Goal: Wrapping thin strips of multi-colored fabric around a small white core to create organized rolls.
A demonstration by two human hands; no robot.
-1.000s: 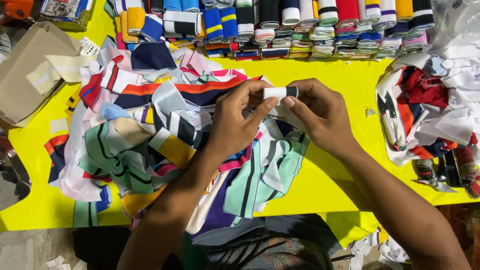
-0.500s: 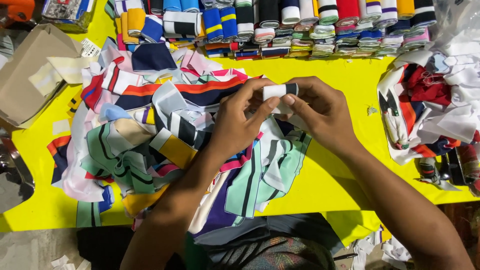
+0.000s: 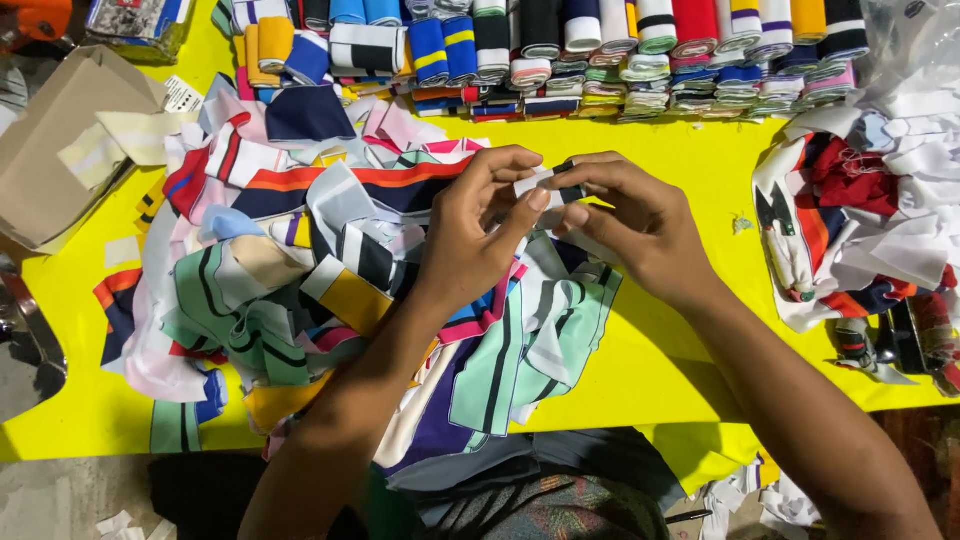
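Above a yellow table (image 3: 680, 330), the left hand (image 3: 475, 235) and right hand (image 3: 640, 225) together pinch a small white-and-black rolled fabric strip (image 3: 545, 185); a loose striped pile (image 3: 330, 280) lies beneath them, seemingly unrolled; finished rolls (image 3: 560, 45) line the table's far edge.

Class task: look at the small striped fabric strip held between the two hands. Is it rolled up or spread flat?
Rolled up. The fabric strip shows as a tight white-and-dark bundle pinched between left hand and right hand.

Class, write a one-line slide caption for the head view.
Both hands, left and right, pinch a small striped fabric roll above a heap of strips.
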